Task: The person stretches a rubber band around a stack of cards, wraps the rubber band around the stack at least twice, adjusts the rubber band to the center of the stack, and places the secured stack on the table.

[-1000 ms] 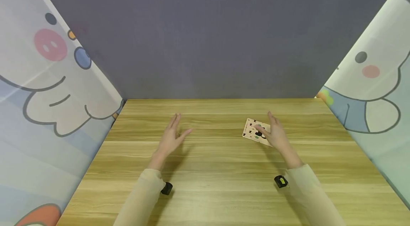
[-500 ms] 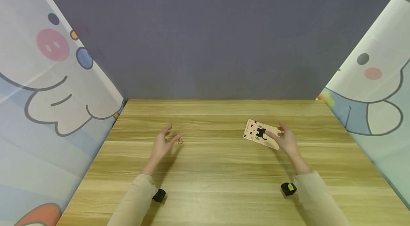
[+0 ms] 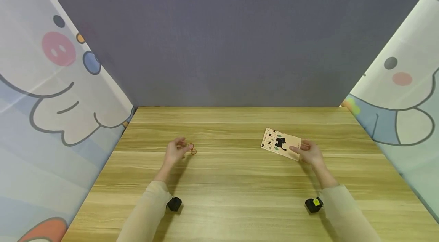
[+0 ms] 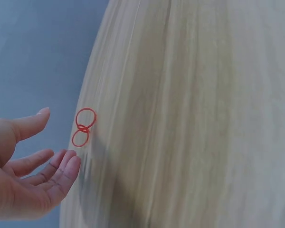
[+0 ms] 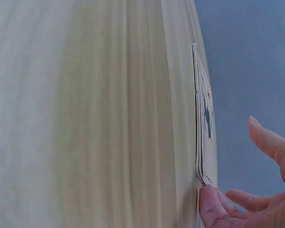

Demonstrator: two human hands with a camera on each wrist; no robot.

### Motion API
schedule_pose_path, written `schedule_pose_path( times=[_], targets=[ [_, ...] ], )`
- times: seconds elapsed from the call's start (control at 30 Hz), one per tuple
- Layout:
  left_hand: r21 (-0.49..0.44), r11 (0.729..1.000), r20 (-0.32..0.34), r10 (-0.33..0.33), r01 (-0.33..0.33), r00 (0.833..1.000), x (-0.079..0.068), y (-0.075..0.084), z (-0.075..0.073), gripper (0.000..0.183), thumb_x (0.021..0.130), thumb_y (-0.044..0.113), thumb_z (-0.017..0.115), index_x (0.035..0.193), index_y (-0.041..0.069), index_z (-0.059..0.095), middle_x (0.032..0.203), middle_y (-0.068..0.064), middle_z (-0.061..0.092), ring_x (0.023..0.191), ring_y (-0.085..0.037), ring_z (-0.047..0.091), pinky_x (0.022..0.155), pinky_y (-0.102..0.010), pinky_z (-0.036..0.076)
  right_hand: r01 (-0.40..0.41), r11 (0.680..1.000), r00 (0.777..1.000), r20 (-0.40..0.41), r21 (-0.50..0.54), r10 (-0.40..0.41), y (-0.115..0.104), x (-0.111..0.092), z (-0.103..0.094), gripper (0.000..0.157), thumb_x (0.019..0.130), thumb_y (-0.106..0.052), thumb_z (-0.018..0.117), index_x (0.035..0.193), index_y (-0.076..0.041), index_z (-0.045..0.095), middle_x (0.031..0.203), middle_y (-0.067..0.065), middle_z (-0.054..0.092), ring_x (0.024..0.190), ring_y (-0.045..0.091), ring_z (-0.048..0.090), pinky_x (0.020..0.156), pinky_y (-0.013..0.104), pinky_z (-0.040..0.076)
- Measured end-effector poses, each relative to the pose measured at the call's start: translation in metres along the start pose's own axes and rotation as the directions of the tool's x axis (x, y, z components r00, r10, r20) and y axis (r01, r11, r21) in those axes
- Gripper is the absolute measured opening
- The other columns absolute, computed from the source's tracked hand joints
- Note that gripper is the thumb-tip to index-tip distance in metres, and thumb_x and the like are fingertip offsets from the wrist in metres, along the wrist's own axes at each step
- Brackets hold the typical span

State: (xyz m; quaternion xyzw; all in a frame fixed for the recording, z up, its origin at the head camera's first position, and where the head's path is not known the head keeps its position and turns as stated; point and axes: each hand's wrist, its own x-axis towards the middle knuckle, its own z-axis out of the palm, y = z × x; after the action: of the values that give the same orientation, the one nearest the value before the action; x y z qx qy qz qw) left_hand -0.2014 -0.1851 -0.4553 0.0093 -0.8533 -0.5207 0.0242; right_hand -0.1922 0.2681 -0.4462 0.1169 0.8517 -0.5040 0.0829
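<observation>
Two small red loops, like rubber bands [image 4: 83, 128], lie joined in a figure eight on the wooden table. My left hand [image 3: 174, 153] is just left of them in the head view, its thumb and bent fingers spread apart with nothing between them. A flat cream card-like booklet [image 3: 281, 144] with a black cat and stripes lies towards the right; its layered edge shows in the right wrist view. At its right end is my right hand [image 3: 311, 154], thumb over the cover. In the right wrist view the fingertips [image 5: 211, 204] meet the lower corner while the thumb stands away from it.
The wooden table [image 3: 226, 181] ends at a plain grey panel [image 3: 233, 44] at the back. Cartoon-printed sheets flank it, on the left [image 3: 51, 120] and on the right [image 3: 411, 127]. A black wrist camera [image 3: 175, 204] sits by each pale sleeve.
Both hands have come down and towards the near side, the right hand also shifting right to the booklet's end. Their fingers bend more now. The red loops have come into fuller view.
</observation>
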Motion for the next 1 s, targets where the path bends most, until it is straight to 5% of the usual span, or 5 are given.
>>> schedule_pose_path(
  times=[0.23, 0.5, 0.7, 1.0],
  targets=[
    [-0.073, 0.992, -0.022, -0.102, 0.1, 0.995, 0.008, -0.009, 0.006, 0.047, 0.08, 0.008, 0.066, 0.116, -0.013, 0.046, 0.101, -0.025, 0.052, 0.087, -0.032, 0.055, 0.061, -0.032, 0.053, -0.033, 0.999, 0.999, -0.033, -0.015, 0.033, 0.004, 0.005, 0.002, 0.079, 0.078, -0.03, 0.067, 0.13, 0.015, 0.026, 0.125, 0.034, 0.035, 0.107, 0.04, 0.042, 0.064, 0.026, 0.05],
    [-0.052, 0.988, -0.087, -0.149, 0.145, 0.985, 0.012, -0.011, 0.015, 0.038, 0.078, 0.007, 0.068, 0.107, -0.013, 0.054, 0.087, -0.018, 0.055, 0.073, -0.02, 0.053, 0.05, -0.024, 0.049, -0.046, 0.998, 0.998, -0.047, -0.052, 0.043, 0.008, 0.012, 0.001, 0.077, 0.077, -0.028, 0.069, 0.127, 0.016, 0.031, 0.123, 0.035, 0.038, 0.101, 0.037, 0.048, 0.065, 0.028, 0.051],
    [-0.024, 0.989, -0.096, -0.149, 0.148, 0.984, 0.012, -0.011, 0.02, 0.038, 0.076, 0.007, 0.069, 0.106, -0.012, 0.055, 0.084, -0.015, 0.054, 0.074, -0.02, 0.05, 0.054, -0.021, 0.044, -0.061, 0.996, 0.996, -0.064, -0.061, 0.057, 0.011, 0.016, -0.002, 0.076, 0.074, -0.027, 0.071, 0.124, 0.018, 0.034, 0.117, 0.034, 0.045, 0.071, 0.017, 0.052, 0.053, 0.022, 0.045],
    [0.06, 0.986, -0.085, -0.15, 0.155, 0.985, 0.009, -0.009, 0.024, 0.039, 0.068, 0.001, 0.074, 0.101, -0.009, 0.056, 0.083, -0.012, 0.048, 0.078, -0.022, 0.045, 0.064, -0.027, 0.043, -0.048, 0.996, 0.988, -0.147, -0.074, 0.037, 0.009, 0.019, 0.004, 0.059, 0.072, -0.014, 0.072, 0.111, 0.021, 0.045, 0.105, 0.033, 0.05, 0.082, 0.031, 0.054, 0.058, 0.028, 0.049]
  ],
)
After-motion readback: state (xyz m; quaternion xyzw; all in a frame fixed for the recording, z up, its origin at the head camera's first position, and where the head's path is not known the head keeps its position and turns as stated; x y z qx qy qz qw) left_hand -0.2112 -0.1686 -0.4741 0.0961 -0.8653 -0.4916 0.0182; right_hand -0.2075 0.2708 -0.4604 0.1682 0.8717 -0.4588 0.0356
